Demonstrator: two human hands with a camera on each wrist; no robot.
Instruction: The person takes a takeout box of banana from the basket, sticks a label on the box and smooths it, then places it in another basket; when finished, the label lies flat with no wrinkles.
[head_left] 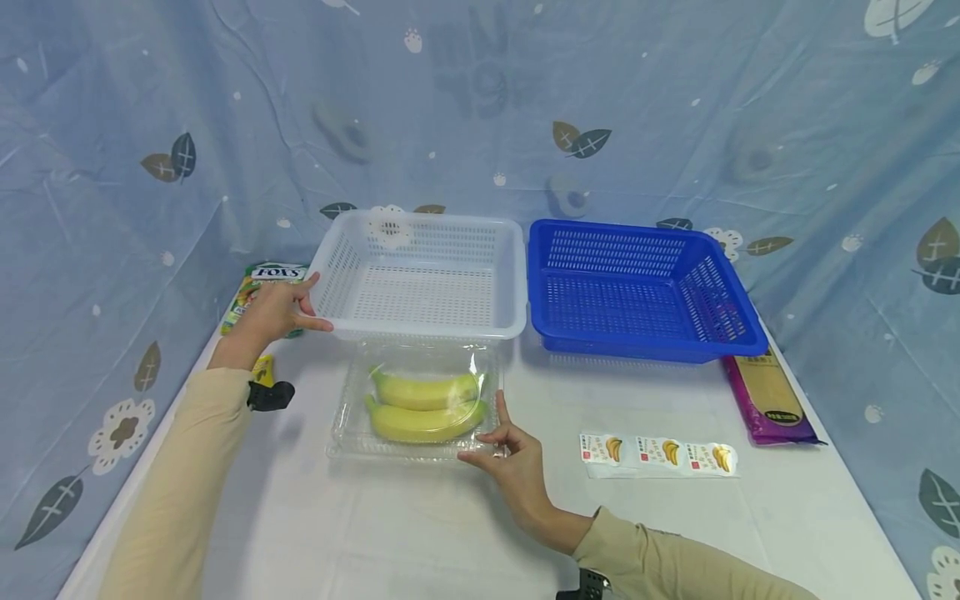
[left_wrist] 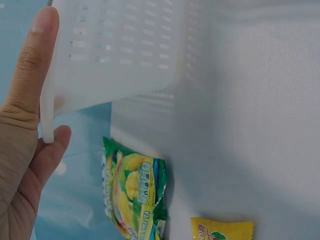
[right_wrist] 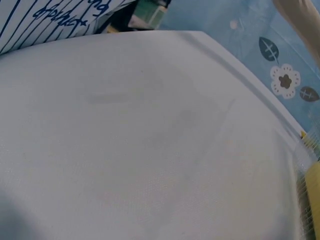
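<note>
My left hand [head_left: 276,312] grips the left rim of a white plastic basket [head_left: 429,328], and the left wrist view has that rim between thumb and fingers. Just in front of the basket is a clear plastic clamshell box [head_left: 347,427], its far edge close to the basket's front rim. Two yellow bananas [head_left: 426,422] lie side by side inside the box. At the box's near right corner, my right hand [head_left: 522,473] holds its edge with thumb and fingers. The right wrist view has mostly tabletop, with that hand out of sight.
A blue basket [head_left: 645,343] stands right of the white one. Banana stickers [head_left: 660,452] lie at the right, near a purple packet [head_left: 776,404]. Left of the white basket are a green FOX'S candy bag [left_wrist: 134,192] and a small yellow packet [left_wrist: 222,229]. Patterned cloth [head_left: 465,108] hangs behind.
</note>
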